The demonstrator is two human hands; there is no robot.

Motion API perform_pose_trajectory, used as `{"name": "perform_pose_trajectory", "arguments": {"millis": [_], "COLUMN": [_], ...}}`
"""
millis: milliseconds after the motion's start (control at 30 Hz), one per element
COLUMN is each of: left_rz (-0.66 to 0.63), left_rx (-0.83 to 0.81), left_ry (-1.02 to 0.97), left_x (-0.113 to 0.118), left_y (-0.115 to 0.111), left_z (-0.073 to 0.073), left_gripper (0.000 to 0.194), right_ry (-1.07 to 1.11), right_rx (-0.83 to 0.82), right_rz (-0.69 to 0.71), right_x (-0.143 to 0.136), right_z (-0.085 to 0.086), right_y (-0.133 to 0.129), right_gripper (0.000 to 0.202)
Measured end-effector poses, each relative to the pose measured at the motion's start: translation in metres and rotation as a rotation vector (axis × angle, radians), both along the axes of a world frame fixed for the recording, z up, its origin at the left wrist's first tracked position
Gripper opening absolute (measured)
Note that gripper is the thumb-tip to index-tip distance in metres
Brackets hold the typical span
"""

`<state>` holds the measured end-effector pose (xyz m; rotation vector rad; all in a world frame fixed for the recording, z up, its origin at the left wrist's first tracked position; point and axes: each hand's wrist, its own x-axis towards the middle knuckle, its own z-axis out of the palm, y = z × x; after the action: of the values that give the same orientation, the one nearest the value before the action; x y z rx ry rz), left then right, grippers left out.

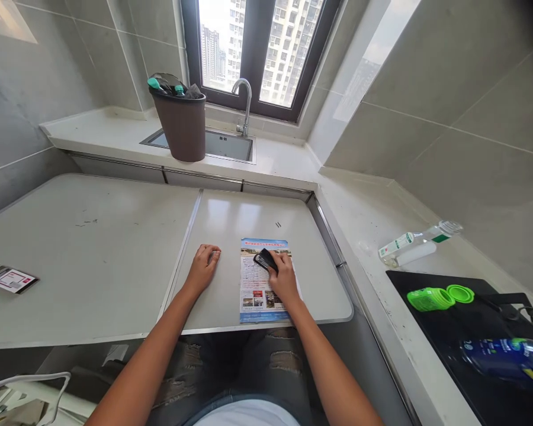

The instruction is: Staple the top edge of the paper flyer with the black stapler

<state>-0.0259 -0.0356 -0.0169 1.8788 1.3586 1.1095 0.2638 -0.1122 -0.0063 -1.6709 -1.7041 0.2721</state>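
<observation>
My right hand (284,278) is closed on a small black stapler (265,259), which rests over the upper part of a printed leaflet (253,284). The leaflet lies flat near the front edge of the white table (222,225), with a blue top and bottom and small pictures low down. To the left of the leaflet, my left hand (204,265) lies on the table with its fingers curled together; nothing shows in it. A couple of staples (278,225) lie beyond the leaflet.
A brown bin (184,127) stands at the sink (228,145) under the window. Bottles (397,245), a green container (430,299) and a black hob (453,349) are on the right counter. A card packet (13,280) and dark bits lie on the left table.
</observation>
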Motion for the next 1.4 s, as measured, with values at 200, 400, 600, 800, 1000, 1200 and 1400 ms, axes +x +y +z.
{"name": "perform_pose_trajectory", "arguments": {"millis": [200, 400, 600, 800, 1000, 1200, 1400], "left_rz": [0.002, 0.038, 0.054, 0.057, 0.055, 0.287, 0.425], "left_rx": [-0.018, -0.003, 0.001, -0.012, -0.012, -0.009, -0.102], "left_ry": [0.016, -0.027, -0.066, -0.072, 0.164, 0.696, 0.831], "left_x": [0.0, -0.001, -0.003, -0.004, -0.004, -0.069, -0.112], "left_y": [-0.001, -0.001, -0.002, -0.002, -0.004, -0.007, -0.023], "left_z": [0.0, 0.002, 0.004, 0.001, 0.004, 0.011, 0.008], "left_gripper": [0.031, 0.031, 0.03, 0.029, 0.027, 0.023, 0.027], "right_ry": [0.025, 0.126, -0.069, -0.26, -0.528, -0.551, -0.438], "right_rx": [-0.017, 0.074, 0.066, -0.039, -0.385, -0.376, -0.31], "right_rz": [0.035, 0.041, 0.178, 0.241, 0.107, 0.172, 0.33], "right_x": [0.054, 0.095, 0.096, 0.078, 0.079, 0.03, -0.082], "right_z": [-0.005, 0.005, 0.001, -0.023, -0.03, -0.03, -0.026], "right_y": [-0.005, 0.041, 0.112, 0.124, 0.135, 0.147, 0.17], "right_gripper": [0.053, 0.046, 0.03, 0.053, 0.084, 0.082, 0.085]}}
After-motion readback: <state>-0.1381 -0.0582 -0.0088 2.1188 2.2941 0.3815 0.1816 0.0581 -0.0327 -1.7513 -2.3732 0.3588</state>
